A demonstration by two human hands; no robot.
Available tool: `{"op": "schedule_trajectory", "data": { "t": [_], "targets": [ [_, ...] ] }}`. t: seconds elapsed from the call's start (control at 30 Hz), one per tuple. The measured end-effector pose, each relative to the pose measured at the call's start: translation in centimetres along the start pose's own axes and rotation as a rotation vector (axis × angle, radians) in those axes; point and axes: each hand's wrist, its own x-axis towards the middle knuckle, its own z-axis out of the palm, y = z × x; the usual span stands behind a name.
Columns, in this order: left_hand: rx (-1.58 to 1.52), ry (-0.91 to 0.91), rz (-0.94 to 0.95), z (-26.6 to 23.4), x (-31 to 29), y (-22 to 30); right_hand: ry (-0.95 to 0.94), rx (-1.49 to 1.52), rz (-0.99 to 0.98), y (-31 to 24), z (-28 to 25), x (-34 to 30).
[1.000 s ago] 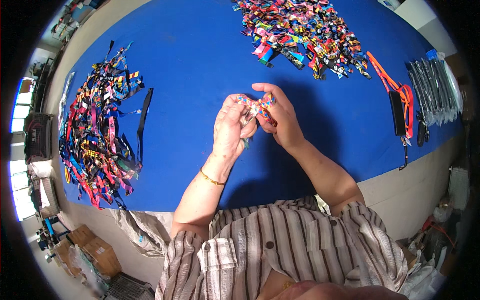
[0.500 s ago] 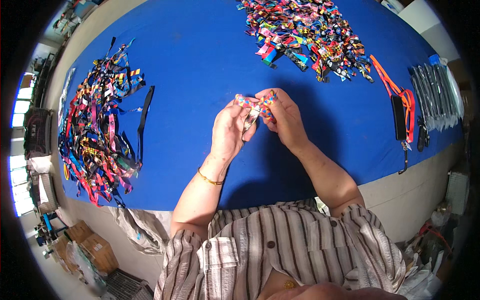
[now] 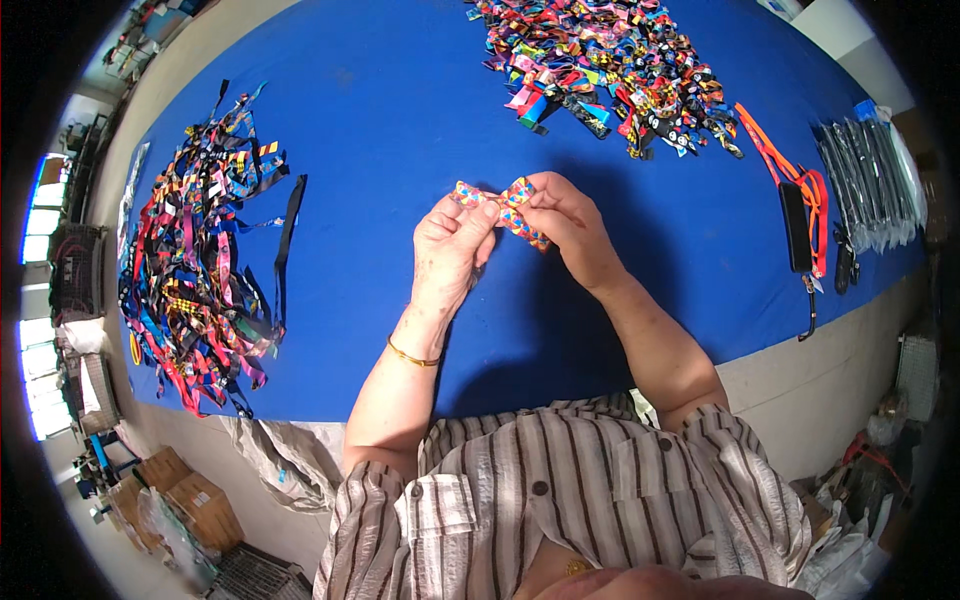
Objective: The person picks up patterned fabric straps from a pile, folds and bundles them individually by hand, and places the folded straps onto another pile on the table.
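Note:
Both hands meet over the blue tabletop, holding one short multicoloured patterned ribbon strap (image 3: 525, 228). My left hand (image 3: 450, 240) pinches it between thumb and fingers, and one end of the strap shows above that thumb. The fingers of my right hand (image 3: 568, 222) are closed on its other side, near a looped part. A free piece of the strap hangs down between the hands. How the pieces join under the fingertips is hidden. A gold bangle (image 3: 412, 358) circles my left wrist.
A loose heap of mixed straps (image 3: 205, 260) lies at the left. Another pile of short colourful straps (image 3: 610, 70) covers the far side. On the right are an orange lanyard (image 3: 818, 215), a black phone-like object (image 3: 795, 228) and a stack of plastic-wrapped dark items (image 3: 870, 185).
My left hand has turned, its thumb now lying across the strap. The strap has been spread out more, with its patterned end and hanging piece showing more plainly.

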Motion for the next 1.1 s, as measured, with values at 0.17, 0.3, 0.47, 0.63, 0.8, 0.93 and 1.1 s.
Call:
{"op": "schedule_trajectory", "data": {
  "t": [0.17,0.3,0.47,0.63,0.8,0.93,1.1],
  "targets": [
    [0.078,-0.007,0.022,-0.2,0.0,0.1,0.013,0.004,-0.017,-0.3,0.2,0.2],
    [0.133,-0.031,0.005,-0.2,-0.1,0.0,0.059,-0.062,0.104,-0.2,-0.4,0.5],
    [0.123,-0.069,-0.020,0.0,-0.1,0.5,0.108,-0.052,0.121,0.0,-0.7,0.5],
    [0.119,0.020,0.039,-0.4,0.1,-0.3,0.191,0.029,-0.007,-1.0,0.0,0.5],
    [0.719,0.148,0.495,-0.5,-0.2,0.0,0.219,-0.066,-0.057,-1.0,-0.1,0.2],
    [0.569,0.008,0.398,0.7,-0.9,0.0,0.029,-0.016,-0.088,-0.9,0.5,-0.3],
    [0.417,-0.103,0.199,0.8,-1.3,0.8,-0.027,-0.127,-0.196,-1.9,0.7,-0.5]
  ]
}}
